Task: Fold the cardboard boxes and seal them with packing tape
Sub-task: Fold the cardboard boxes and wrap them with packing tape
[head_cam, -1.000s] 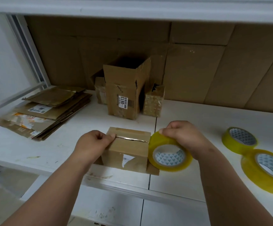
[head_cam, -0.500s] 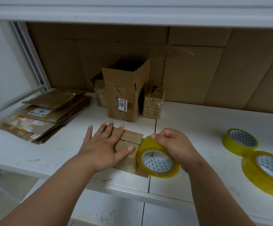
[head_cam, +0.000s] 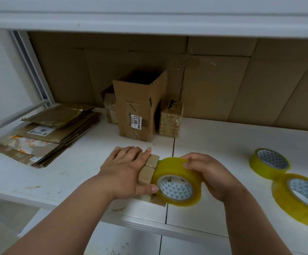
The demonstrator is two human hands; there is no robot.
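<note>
Two hands on the job: right hand [head_cam: 209,176] curled round tape roll [head_cam: 177,181], roll butted against small box [head_cam: 148,169] right end. Left hand [head_cam: 126,171] flat on box top, pinning flaps. Seam runs left-right; next pull likely goes right, away from box.

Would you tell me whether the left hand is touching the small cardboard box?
Touching: the head view shows the left hand lying flat on the small cardboard box.

Matt brown cardboard is seen in the small box [head_cam: 148,169]; beside it, glossy yellowish plastic film on the tape roll [head_cam: 177,181].
</note>
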